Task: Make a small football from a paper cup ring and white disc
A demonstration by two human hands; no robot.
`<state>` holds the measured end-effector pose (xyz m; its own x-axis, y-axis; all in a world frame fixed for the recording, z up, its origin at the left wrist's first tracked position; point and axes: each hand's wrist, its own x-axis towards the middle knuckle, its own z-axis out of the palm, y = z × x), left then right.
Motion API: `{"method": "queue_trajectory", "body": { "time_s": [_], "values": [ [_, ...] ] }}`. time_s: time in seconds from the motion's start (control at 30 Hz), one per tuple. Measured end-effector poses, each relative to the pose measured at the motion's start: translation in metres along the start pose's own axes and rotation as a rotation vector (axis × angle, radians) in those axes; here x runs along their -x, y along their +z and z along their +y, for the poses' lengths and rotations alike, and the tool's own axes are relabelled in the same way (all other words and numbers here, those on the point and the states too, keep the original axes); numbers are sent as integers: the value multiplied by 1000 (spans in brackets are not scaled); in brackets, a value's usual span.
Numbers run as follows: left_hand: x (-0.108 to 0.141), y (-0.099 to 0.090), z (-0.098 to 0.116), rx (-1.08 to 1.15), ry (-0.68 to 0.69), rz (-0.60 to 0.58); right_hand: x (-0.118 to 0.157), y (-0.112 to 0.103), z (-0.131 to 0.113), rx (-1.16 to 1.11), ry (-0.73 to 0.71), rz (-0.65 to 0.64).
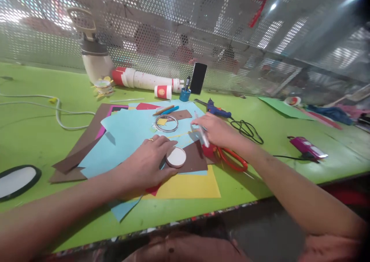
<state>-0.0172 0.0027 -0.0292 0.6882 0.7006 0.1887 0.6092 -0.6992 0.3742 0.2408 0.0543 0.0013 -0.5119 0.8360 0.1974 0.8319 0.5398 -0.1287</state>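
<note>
My left hand (153, 160) is curled round a small round white disc with a brown rim (176, 157), thumb at its near side and fingers at its far side. Beneath the disc lies a piece of dark brown paper (194, 158). To the right, my right hand (212, 129) is closed round a slim whitish pen (204, 135), tilted over the light blue paper (130, 125). Just beyond my left fingers rests a roll of tape (167, 123), with small paper scraps inside its ring. Red-handled scissors (234, 161) lie below my right wrist, their blades mostly hidden.
A glue gun (218, 110) with a black cord lies beyond my right hand. Further back are a blue pen holder (185, 95), a dark phone (199, 78) standing up, a paper cup (162, 92) and a spray bottle (96, 63). Yellow paper (199, 187) lies near the table edge.
</note>
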Motion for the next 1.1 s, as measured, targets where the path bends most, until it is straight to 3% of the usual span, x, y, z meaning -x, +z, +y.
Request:
{"method": "queue_trajectory", "body": {
  "time_s": [0.13, 0.27, 0.47, 0.57, 0.67, 0.87, 1.1],
  "values": [
    [3, -7, 2, -29, 84, -14, -16, 9, -15, 65, -86, -111],
    [7, -13, 2, -60, 162, -52, -15, -3, -12, 103, -71, -99],
    [7, -22, -2, -66, 184, -95, 41, -38, -14, 170, -110, -132],
    [6, -25, 2, -99, 184, -125, 71, -36, -34, 224, -222, -194],
    [4, -27, 7, -139, 181, -160, 85, -22, -53, 291, -281, -191],
    [1, -29, 10, -181, 170, -201, 76, 2, -58, 358, -347, -168],
    [-7, -28, 19, -240, 137, -202, 57, -6, -43, 278, -265, -85]
  ]
}}
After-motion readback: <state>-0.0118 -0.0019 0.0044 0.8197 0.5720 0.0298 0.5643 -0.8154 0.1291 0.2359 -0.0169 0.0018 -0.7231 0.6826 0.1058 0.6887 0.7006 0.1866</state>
